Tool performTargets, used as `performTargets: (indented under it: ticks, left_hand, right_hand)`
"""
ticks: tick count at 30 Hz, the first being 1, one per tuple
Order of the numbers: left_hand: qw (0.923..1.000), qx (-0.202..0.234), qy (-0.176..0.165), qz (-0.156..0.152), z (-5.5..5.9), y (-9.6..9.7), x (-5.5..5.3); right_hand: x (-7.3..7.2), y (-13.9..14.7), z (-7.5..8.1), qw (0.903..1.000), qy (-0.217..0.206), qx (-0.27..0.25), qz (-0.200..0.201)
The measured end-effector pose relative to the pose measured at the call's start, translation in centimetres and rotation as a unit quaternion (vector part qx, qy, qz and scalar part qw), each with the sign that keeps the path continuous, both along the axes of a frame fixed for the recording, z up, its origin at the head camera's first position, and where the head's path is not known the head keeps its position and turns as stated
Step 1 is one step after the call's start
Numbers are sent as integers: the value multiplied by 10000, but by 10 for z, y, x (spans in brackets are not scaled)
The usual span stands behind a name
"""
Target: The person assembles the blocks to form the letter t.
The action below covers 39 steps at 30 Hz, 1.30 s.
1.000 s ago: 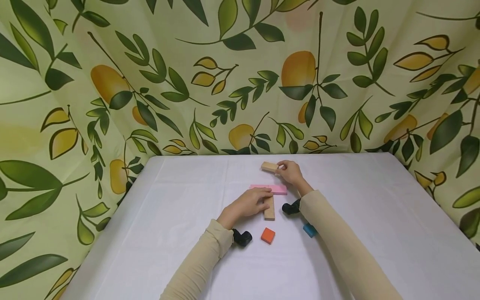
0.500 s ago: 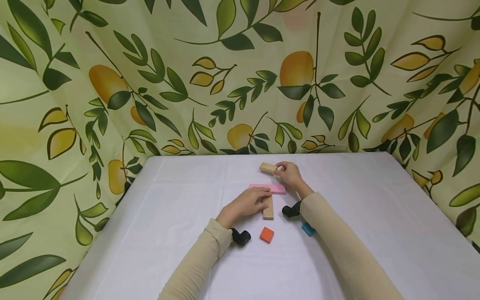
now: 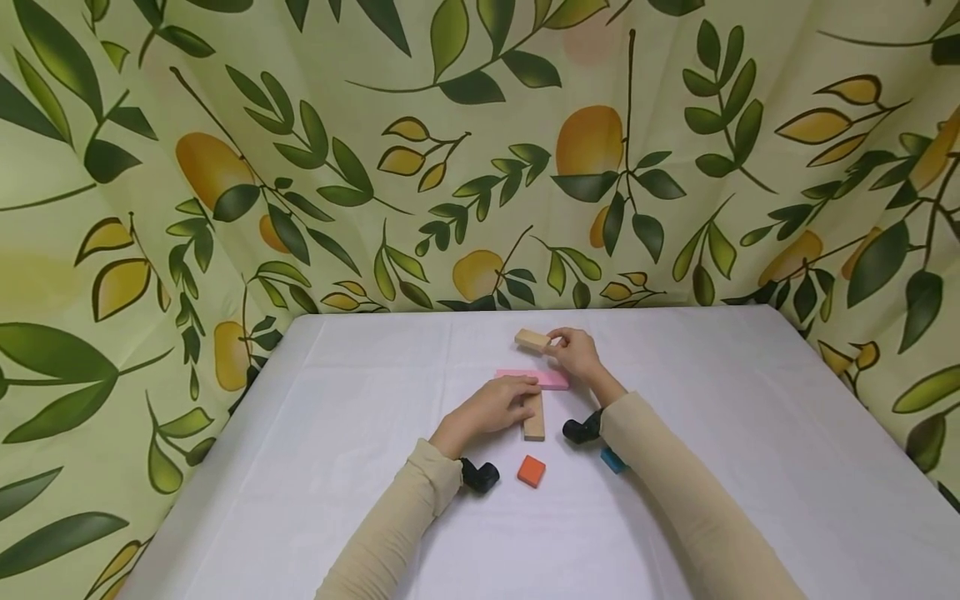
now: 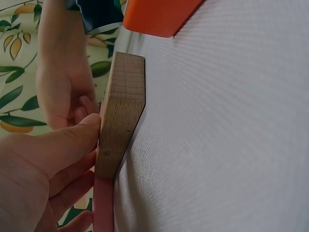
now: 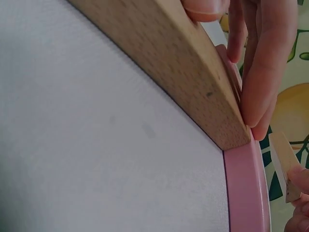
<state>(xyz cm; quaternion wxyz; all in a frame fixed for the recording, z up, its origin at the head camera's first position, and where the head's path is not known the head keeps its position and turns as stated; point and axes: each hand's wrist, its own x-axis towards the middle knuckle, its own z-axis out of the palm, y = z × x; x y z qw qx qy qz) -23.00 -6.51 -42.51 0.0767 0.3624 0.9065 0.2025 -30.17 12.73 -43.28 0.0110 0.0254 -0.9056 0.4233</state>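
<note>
In the head view my right hand [image 3: 576,352] pinches one end of a light wooden block [image 3: 531,339], raised toward the back of the table. That same wooden block [image 5: 287,164] shows at the right edge of the right wrist view. My left hand [image 3: 489,407] rests over a second wooden block [image 3: 534,428], which lies flat and points toward me. Its far end meets a pink bar [image 3: 555,381] lying crosswise, so the two form a T. In the right wrist view, the left fingers [image 5: 265,82] reach straight onto the joint, while the thumb touches the wood.
An orange square block [image 3: 532,472] lies in front of the T. A blue block [image 3: 612,460] sits beside the right sleeve, partly hidden by it. Black wrist cameras hang under both wrists. A white cloth covers the table [image 3: 360,400], and a leaf-patterned curtain [image 3: 420,167] stands behind.
My right hand has come slightly nearer to the pink bar with its wooden block. The left hand stays in place on the T. The head view has shifted a little.
</note>
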Motion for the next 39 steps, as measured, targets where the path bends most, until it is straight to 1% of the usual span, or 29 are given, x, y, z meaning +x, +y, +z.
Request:
performTargets:
  ticks: [6,11,17,24,33,39]
  left_hand:
    - [10000,22,-3,1,-1,-1,1]
    - [10000,14,-62,67,0,-1,1]
    - [9999,30,-120,77,1,-1,2]
    - [10000,0,0,50,-2,-1,2]
    - [10000,25,-40,31,-3,-1,0]
    - [9999,46,-103,37,-1,-1,0]
  right_hand:
    - [4,-3,-1,10000,-78,-16,-60]
    - [7,-4,-3,9998,-132,-52,-107]
    - [11,-5,-3,9998,-143,-13,-165]
    - [15,-6,-3,9991,-350,-16,-245]
    - [17,-7,-7,9991,-306,-2,-300]
    - [18,-7,-8,9988,-347,39,-354]
